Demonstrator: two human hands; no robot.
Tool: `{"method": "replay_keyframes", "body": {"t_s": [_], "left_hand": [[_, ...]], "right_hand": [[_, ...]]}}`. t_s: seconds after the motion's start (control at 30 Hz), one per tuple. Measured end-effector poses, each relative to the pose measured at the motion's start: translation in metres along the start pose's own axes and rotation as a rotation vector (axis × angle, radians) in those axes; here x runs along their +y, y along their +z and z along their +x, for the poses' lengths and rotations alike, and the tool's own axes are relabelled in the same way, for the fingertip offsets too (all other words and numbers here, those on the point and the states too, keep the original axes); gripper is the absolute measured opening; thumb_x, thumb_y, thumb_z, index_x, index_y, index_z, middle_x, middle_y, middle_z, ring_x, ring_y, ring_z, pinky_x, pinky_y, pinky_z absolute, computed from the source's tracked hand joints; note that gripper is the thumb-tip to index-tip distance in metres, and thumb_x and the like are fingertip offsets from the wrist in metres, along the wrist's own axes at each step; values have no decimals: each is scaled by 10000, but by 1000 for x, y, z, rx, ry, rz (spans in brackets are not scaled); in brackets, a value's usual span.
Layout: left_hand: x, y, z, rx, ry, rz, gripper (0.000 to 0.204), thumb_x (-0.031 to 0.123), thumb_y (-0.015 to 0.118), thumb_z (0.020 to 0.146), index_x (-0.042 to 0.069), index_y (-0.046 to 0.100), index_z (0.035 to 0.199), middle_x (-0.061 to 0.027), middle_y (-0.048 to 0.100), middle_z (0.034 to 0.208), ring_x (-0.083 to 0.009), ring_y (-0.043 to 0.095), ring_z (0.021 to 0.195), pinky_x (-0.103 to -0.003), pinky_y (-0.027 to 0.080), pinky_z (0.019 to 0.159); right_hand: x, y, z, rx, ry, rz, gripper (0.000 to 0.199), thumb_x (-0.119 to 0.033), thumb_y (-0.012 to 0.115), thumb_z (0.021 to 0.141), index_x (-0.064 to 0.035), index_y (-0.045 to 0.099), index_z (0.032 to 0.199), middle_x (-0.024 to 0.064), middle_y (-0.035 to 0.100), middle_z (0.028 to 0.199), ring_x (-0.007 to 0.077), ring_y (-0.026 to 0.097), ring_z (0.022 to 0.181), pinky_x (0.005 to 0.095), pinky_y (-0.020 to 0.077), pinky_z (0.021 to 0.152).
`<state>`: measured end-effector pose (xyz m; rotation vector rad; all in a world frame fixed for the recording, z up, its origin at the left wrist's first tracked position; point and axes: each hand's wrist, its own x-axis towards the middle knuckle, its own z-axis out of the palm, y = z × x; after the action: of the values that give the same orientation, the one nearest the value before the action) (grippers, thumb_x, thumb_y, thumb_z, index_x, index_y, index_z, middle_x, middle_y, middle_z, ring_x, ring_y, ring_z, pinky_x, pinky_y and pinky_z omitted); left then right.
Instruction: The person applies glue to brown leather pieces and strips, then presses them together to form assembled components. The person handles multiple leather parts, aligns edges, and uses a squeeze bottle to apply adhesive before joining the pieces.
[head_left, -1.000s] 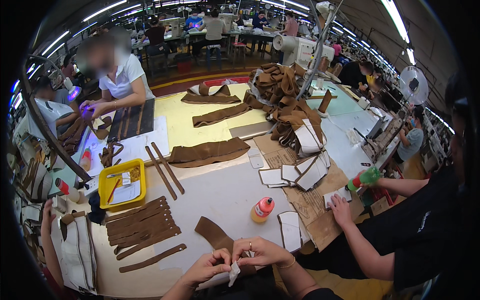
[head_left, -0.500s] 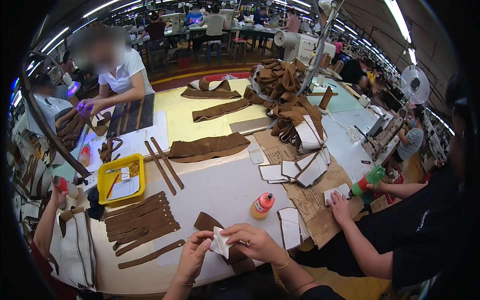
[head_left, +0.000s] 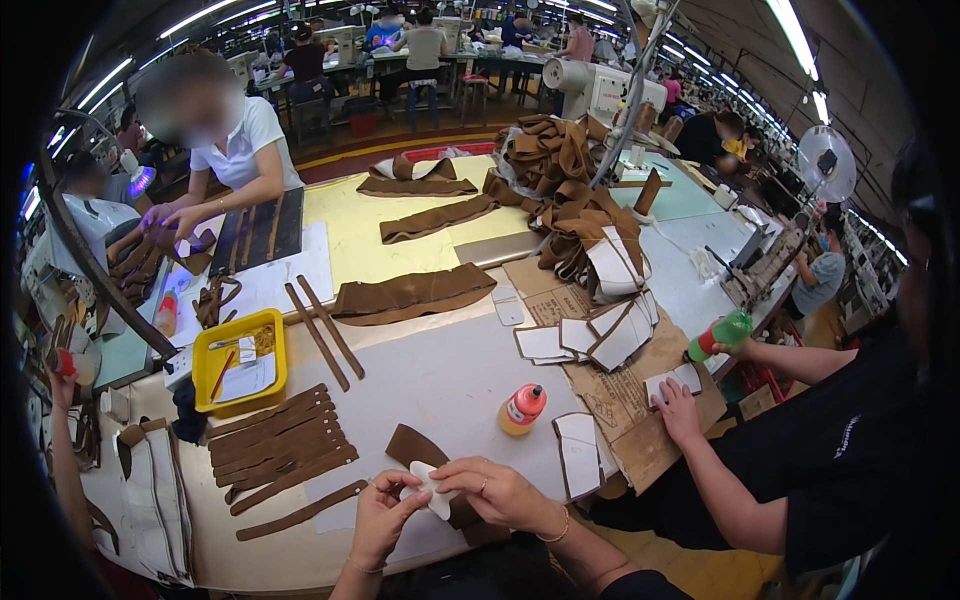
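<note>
1 left hand and 1 right hand curl inward, each grip pinching the same white piece over the pale worktop. Bright lamps shine above.

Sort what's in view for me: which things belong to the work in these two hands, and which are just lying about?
With the work:
- small white piece, held by the left hand and right hand
- wide brown strip, partly behind the hands, probably

Apparently just lying about:
- red-and-yellow bottle, upright
- yellow tray
- row of brown strips
</note>
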<state>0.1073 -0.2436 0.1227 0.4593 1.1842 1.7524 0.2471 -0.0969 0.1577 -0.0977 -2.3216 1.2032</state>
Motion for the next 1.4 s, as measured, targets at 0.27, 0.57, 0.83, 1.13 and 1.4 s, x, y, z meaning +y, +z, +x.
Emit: {"method": "replay_keyframes", "body": {"t_s": [0.27, 0.57, 0.83, 1.13, 1.4], "left_hand": [[-1, 3, 0, -41, 229, 414, 238, 7, 712, 790, 3, 631, 1013, -57, 592, 920, -137, 581, 855, -262, 488, 747], [9, 6, 2, -91, 288, 718, 225, 76, 738, 780, 32, 660, 986, -60, 603, 799, -147, 576, 744, -262, 466, 672], [7, 4, 7, -70, 309, 762, 212, 99, 737, 781, 34, 650, 963, -64, 603, 806, -163, 580, 723, -268, 461, 648], [18, 10, 7, -75, 408, 990, 181, 97, 739, 766, 25, 639, 899, -95, 618, 803, -229, 618, 754, -314, 487, 673], [12, 2, 9, -127, 478, 1144, 174, 98, 750, 738, 42, 626, 847, -113, 567, 949, -270, 591, 834, -348, 483, 702]], "right_hand": [[1, 6, 5, 87, 584, 433, 331, -272, 569, 946, -9, 582, 1148, 60, 621, 922, 99, 600, 752, 235, 470, 681], [21, 16, -1, -84, 715, 538, 344, -315, 591, 936, -15, 620, 1101, -49, 553, 732, 26, 468, 659, 198, 377, 573], [35, 17, -5, -187, 717, 587, 332, -338, 561, 946, -19, 638, 994, -38, 567, 710, 39, 507, 648, 201, 387, 569], [23, 13, 0, -141, 609, 402, 279, -287, 582, 929, -23, 671, 933, 18, 597, 717, 78, 524, 650, 239, 409, 580], [30, 21, -3, -140, 498, 267, 264, -261, 589, 912, -12, 673, 933, 107, 621, 745, 168, 551, 631, 284, 434, 591]]}}
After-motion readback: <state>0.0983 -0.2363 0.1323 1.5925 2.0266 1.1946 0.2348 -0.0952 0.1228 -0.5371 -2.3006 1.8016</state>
